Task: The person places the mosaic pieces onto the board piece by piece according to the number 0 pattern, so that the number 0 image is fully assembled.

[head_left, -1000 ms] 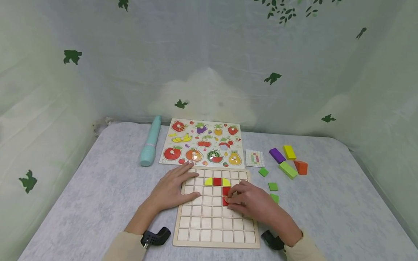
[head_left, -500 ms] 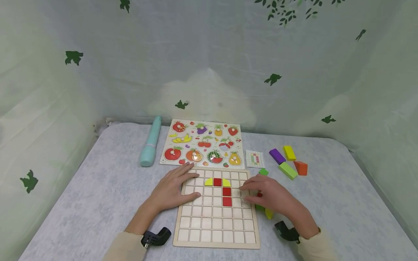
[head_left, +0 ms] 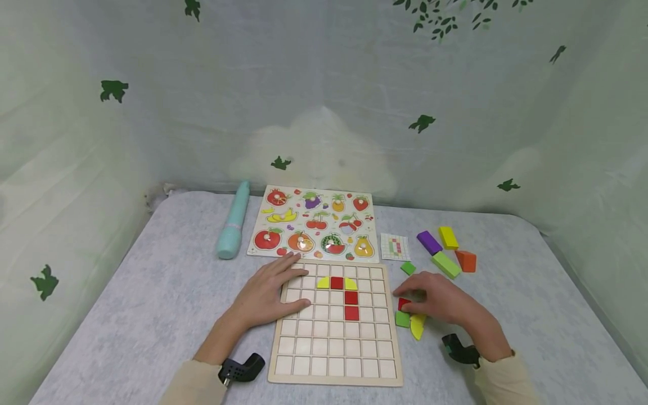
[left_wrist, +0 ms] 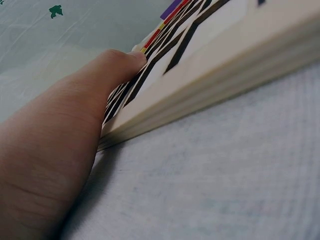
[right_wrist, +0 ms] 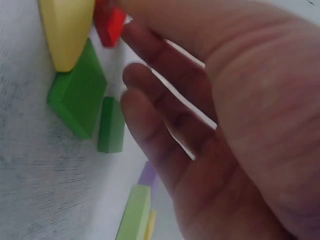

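Observation:
A wooden grid board [head_left: 319,349] lies flat on the table, holding two yellow quarter-round tiles and several red square tiles [head_left: 351,313]. My left hand [head_left: 265,288] rests on its left side, fingers spread and thumb over the grid. In the left wrist view the thumb [left_wrist: 112,67] lies across the board's edge. Off the right edge, my right hand [head_left: 440,298] is over loose tiles, its thumb at a red tile [head_left: 403,304] and the fingers apart from the thumb. A green tile [head_left: 402,319] and a yellow piece [head_left: 417,326] lie just below. The palm hides other tiles.
Behind the board lies a fruit puzzle [head_left: 314,230], with a turquoise tapered tube [head_left: 233,225] to its left. A small pattern card [head_left: 395,246] is to its right. Purple [head_left: 430,242], yellow [head_left: 448,238], light green [head_left: 446,264] and orange [head_left: 466,261] blocks sit further right.
My right hand has let go of the red tile now lying on the grid and moved right, off the board, to the loose tiles. My left hand has stayed put.

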{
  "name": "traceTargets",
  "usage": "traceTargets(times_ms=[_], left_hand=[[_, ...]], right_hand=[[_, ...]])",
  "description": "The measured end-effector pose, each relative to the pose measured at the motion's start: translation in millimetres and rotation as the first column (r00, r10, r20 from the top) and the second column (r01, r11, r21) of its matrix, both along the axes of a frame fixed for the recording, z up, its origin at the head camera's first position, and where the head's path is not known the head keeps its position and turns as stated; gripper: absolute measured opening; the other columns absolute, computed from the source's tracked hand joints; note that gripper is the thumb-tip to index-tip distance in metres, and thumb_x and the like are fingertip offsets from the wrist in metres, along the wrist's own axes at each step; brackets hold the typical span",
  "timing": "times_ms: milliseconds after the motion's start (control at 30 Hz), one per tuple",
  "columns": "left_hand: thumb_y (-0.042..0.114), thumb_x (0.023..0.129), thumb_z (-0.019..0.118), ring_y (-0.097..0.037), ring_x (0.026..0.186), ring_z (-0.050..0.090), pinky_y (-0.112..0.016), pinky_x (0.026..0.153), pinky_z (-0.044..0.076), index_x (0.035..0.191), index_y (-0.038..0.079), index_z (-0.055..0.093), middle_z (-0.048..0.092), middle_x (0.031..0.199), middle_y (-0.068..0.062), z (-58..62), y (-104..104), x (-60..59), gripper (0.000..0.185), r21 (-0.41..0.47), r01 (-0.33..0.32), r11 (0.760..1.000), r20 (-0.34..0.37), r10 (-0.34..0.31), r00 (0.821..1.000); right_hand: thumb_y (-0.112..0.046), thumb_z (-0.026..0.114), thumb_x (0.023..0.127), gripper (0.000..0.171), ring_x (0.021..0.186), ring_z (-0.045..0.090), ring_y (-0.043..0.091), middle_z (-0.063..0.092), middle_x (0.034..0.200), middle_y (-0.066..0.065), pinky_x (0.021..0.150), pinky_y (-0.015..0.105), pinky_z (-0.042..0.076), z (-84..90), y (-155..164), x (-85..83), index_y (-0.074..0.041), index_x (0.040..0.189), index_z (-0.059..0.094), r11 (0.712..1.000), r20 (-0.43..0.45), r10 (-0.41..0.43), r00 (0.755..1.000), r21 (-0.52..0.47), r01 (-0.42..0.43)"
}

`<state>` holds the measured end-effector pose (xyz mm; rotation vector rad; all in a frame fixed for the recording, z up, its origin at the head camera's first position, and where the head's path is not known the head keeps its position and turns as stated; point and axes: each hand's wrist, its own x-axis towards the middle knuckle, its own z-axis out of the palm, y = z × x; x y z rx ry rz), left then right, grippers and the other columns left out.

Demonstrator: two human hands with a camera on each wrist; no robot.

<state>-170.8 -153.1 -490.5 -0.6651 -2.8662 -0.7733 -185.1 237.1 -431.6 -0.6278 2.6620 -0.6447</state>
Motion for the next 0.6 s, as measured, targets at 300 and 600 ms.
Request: traceTargets(times_ms=[300, 600], left_hand=[[0.063, 0.084, 0.074, -0.029, 0.152, 0.037, -0.056, 0.12, 0.036, 0.138, 0.026, 0.066, 0.041, 0.164, -0.001, 0.2, -0.5, -0.1, 0.066, 0.002, -0.003, 1.0, 0.002, 0.003, 1.0], [0.064, 0.084, 0.073, -0.028, 0.152, 0.037, -0.056, 0.12, 0.035, 0.138, 0.027, 0.066, 0.041, 0.164, -0.001, -0.8, -0.1, 0.2, 0.066, -0.007, -0.006, 1.0, 0.008, 0.006, 1.0]], right_hand=[[-0.024, 0.085, 0.087, 0.017, 0.088, 0.06, 0.01, 0.07, 0.093, -0.014, 0.081, 0.032, 0.054, -1.2, -6.9, -3.3, -0.024, 0.103, 0.08, 0.99, -0.026, -0.112, 0.993, 0.079, 0.114], [-0.021, 0.085, 0.086, 0.028, 0.099, 0.062, 0.011, 0.071, 0.103, -0.014, 0.083, 0.032, 0.056, 1.1, -2.1, 1.1, -0.023, 0.114, 0.081, 0.995, -0.017, -0.078, 0.997, 0.06, 0.079]])
